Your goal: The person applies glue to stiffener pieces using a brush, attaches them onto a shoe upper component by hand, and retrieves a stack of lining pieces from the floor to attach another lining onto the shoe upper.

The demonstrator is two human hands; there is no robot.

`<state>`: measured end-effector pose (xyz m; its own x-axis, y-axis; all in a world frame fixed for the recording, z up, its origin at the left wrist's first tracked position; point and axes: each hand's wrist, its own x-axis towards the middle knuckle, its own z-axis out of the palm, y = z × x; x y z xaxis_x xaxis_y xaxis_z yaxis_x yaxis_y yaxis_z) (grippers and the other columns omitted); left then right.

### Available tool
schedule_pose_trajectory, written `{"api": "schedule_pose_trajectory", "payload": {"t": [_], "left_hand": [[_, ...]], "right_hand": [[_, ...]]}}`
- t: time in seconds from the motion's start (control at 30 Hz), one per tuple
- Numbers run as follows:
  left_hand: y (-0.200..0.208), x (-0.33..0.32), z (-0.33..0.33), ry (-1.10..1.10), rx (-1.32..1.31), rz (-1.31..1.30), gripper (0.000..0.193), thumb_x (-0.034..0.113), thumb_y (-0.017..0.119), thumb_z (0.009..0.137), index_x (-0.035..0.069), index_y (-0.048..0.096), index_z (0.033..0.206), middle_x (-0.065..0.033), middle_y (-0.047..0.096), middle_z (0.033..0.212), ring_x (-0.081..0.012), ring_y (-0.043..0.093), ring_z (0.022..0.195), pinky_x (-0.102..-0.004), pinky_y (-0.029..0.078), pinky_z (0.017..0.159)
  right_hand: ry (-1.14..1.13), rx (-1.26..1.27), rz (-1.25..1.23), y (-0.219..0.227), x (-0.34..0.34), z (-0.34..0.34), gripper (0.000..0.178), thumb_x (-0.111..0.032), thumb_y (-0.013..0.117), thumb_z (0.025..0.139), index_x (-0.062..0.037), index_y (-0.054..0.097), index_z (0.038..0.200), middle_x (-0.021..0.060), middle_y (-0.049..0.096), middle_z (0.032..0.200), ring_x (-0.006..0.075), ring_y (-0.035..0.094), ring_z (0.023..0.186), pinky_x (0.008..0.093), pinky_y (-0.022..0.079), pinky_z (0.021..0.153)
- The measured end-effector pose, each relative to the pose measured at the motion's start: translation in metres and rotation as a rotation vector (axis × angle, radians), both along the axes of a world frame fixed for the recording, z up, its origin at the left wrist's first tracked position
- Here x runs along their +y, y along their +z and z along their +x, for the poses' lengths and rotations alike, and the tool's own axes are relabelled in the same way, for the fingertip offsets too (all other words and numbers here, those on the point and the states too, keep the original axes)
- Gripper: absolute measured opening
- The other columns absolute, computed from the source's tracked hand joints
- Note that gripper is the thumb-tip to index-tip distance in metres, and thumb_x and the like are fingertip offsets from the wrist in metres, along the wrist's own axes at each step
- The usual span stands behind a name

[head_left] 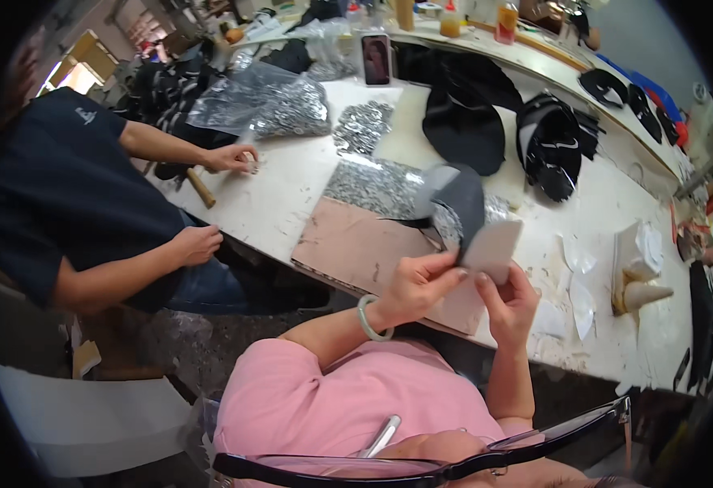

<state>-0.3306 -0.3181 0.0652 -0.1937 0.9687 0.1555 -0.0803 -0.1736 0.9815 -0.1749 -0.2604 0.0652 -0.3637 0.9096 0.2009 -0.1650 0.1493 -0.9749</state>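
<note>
Above the near edge of the table, both my hands hold a curved, dark grey sheet piece (468, 203) that looks like a shoe upper. My left hand (415, 286), with a pale bangle (370, 317) at the wrist, pinches its lower edge between thumb and fingers. A stiff white piece (496, 244) stands up at its right side, and my right hand (509, 305) is closed on the bottom of it, thumb in front. Whether the white piece is joined to the dark one, I cannot tell. Under them lies a pinkish-brown board (356, 248).
At the left a co-worker in a dark shirt (80, 179) rests a hand (230, 158) by the table edge, near a wooden-handled tool (200, 189). Bags of small metal parts (291, 110), a phone (376, 58), black pieces (464, 126), white cut pieces (582, 305) and a cone (645, 296) lie around.
</note>
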Motion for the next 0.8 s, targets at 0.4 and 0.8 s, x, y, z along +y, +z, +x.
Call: {"api": "schedule_pose_trajectory", "payload": {"t": [0.4,0.8], "left_hand": [[-0.013,-0.002,-0.004,0.043,-0.186,0.011,0.039,0.001,0.059,0.090,-0.007,0.051,0.127,-0.0056,0.064,0.105,-0.0062,0.058,0.091,-0.0192,0.048,0.079],[-0.011,-0.007,-0.026,-0.208,-0.349,-0.216,0.031,0.006,0.061,0.090,-0.006,0.057,0.118,-0.0064,0.065,0.105,-0.0083,0.060,0.091,-0.0213,0.049,0.080]], "right_hand": [[0.060,-0.024,0.064,-0.003,0.008,-0.010,0.016,0.003,0.066,0.083,0.0042,0.063,0.099,0.0028,0.057,0.087,0.0083,0.057,0.082,0.0206,0.047,0.068],[-0.062,-0.197,0.309,-0.001,0.003,-0.010,0.017,0.003,0.069,0.077,-0.0025,0.069,0.093,0.0061,0.059,0.076,0.0138,0.060,0.066,0.0242,0.048,0.059]]}}
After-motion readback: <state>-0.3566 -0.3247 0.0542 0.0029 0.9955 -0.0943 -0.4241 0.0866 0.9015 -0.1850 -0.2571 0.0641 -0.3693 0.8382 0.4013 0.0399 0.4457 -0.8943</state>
